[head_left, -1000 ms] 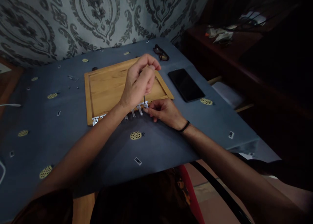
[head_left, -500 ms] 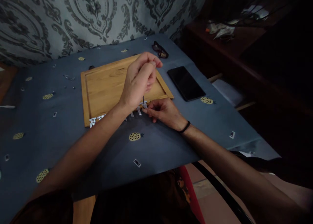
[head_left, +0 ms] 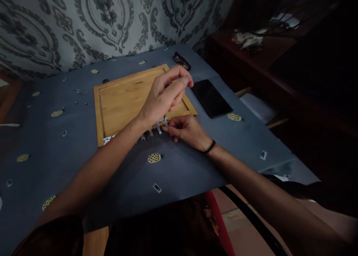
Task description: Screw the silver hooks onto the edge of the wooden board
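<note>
A framed wooden board [head_left: 125, 95] lies on the table, with several small metal hooks [head_left: 158, 128] along its near edge. Above that edge my left hand [head_left: 169, 90] is closed around a screwdriver [head_left: 164, 117]; only its thin dark shaft shows, pointing down at the rightmost hook [head_left: 165, 122], and the handle is hidden in the fingers. My right hand [head_left: 188, 131], with a black band at the wrist, pinches that same hook at the board's near right corner. My left forearm covers part of the row of metal pieces.
A black phone [head_left: 212, 98] lies right of the board, with dark glasses [head_left: 181, 61] behind it. To the left are small metal bits [head_left: 80, 92] on the blue pineapple-print tablecloth [head_left: 179, 174]. A dark wooden cabinet with an open drawer [head_left: 258, 106] stands at the right.
My left hand has turned slightly and shifted a little right and down, over the same spot. My right hand keeps its hold at the board's edge. The whole view has shifted slightly.
</note>
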Available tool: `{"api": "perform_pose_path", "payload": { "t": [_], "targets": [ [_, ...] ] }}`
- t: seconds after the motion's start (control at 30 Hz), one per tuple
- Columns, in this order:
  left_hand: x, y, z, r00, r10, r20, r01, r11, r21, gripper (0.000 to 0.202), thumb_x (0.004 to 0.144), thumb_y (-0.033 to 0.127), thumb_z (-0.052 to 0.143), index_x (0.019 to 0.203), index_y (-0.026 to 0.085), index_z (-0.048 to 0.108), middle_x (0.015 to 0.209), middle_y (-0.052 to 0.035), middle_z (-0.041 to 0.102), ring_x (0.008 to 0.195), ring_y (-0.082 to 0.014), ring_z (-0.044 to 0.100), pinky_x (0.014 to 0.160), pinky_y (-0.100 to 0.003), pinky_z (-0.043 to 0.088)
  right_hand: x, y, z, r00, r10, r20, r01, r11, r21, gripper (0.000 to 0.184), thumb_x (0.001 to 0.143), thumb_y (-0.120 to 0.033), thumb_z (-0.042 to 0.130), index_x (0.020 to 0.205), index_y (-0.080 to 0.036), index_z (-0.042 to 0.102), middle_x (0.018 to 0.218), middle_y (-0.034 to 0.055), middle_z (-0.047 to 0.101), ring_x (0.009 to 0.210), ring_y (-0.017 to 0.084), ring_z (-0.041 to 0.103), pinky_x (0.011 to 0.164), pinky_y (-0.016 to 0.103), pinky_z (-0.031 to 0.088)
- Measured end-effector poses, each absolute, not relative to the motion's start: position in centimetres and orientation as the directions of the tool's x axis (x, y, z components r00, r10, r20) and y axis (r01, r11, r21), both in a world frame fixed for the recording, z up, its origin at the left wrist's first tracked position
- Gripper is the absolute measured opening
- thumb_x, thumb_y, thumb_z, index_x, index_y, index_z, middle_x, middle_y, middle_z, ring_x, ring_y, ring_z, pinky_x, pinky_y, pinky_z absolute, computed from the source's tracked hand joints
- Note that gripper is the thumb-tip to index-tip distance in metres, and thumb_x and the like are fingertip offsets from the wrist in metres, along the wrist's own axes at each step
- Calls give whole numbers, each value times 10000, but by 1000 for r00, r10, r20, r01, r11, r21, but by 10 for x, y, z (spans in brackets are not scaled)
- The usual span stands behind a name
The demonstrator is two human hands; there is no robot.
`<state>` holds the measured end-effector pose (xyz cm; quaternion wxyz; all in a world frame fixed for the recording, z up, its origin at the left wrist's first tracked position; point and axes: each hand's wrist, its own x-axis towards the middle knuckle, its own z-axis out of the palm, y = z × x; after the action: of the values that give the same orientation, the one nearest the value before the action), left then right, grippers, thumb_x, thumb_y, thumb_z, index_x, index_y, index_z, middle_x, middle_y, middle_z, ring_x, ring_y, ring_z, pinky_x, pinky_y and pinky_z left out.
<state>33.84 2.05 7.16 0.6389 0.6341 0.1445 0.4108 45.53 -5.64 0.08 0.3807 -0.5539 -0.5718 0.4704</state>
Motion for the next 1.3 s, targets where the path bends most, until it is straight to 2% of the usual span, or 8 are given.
{"api": "perform_pose_path", "payload": {
  "t": [0.13, 0.23, 0.33, 0.43, 0.53, 0.7, 0.93, 1.3],
  "targets": [
    [335, 14, 85, 546, 765, 342, -369, -147, 918, 232, 969, 274, 581, 744, 215, 590, 464, 96, 332, 377, -68, 193, 397, -217, 186, 454, -56, 2, -101, 992, -81, 268, -51, -962, 627, 676, -778, 735, 620, -170, 593, 542, 0, 606, 421, 78, 538, 438, 212, 399],
    [329, 8, 104, 427, 832, 355, -417, -168, 893, 278, 975, 273, 562, 703, 222, 572, 443, 95, 295, 364, -76, 155, 385, -242, 156, 455, -55, 1, -94, 992, -82, 273, -54, -960, 634, 656, -783, 745, 631, -165, 604, 533, 1, 599, 422, 80, 537, 434, 211, 393],
    [320, 0, 116, 375, 831, 411, -439, -232, 868, 280, 970, 271, 557, 697, 218, 590, 446, 87, 277, 371, -77, 143, 384, -253, 135, 456, -55, 0, -90, 993, -80, 282, -51, -958, 620, 661, -766, 754, 642, -161, 618, 516, -11, 581, 421, 71, 516, 429, 202, 368],
    [310, -9, 115, 380, 815, 437, -433, -260, 863, 245, 929, 278, 606, 694, 210, 602, 444, 93, 268, 373, -63, 129, 386, -240, 138, 456, -56, 0, -99, 992, -81, 287, -49, -957, 603, 665, -746, 766, 658, -156, 636, 508, -18, 574, 428, 65, 508, 430, 194, 352],
    [302, -16, 108, 367, 838, 404, -423, -237, 875, 218, 890, 289, 646, 692, 207, 606, 435, 102, 263, 372, -55, 135, 388, -224, 151, 456, -55, -1, -98, 992, -83, 284, -53, -957, 615, 659, -756, 762, 662, -154, 638, 523, -9, 587, 431, 69, 513, 434, 200, 367],
    [293, -23, 103, 314, 864, 392, -450, -228, 863, 219, 918, 281, 614, 712, 206, 596, 447, 111, 258, 371, -56, 130, 381, -214, 138, 455, -55, -1, -88, 993, -73, 277, -46, -960, 642, 621, -787, 761, 634, -160, 620, 525, -6, 590, 411, 69, 499, 419, 209, 367],
    [281, -27, 103, 315, 883, 348, -388, -215, 896, 262, 830, 408, 746, 712, 231, 593, 438, 109, 261, 364, -59, 158, 381, -232, 156, 454, -54, 0, -93, 994, -52, 276, -24, -961, 631, 632, -787, 756, 628, -172, 616, 525, -17, 594, 402, 68, 512, 430, 209, 380],
    [279, -37, 102, 312, 889, 334, -417, -187, 889, 252, 831, 397, 735, 715, 230, 587, 423, 115, 256, 359, -56, 125, 368, -216, 155, 456, -55, 6, -63, 997, -35, 333, -12, -943, 687, 615, -844, 725, 601, -166, 621, 511, 10, 605, 400, 87, 525, 437, 229, 368]
  ]
}}
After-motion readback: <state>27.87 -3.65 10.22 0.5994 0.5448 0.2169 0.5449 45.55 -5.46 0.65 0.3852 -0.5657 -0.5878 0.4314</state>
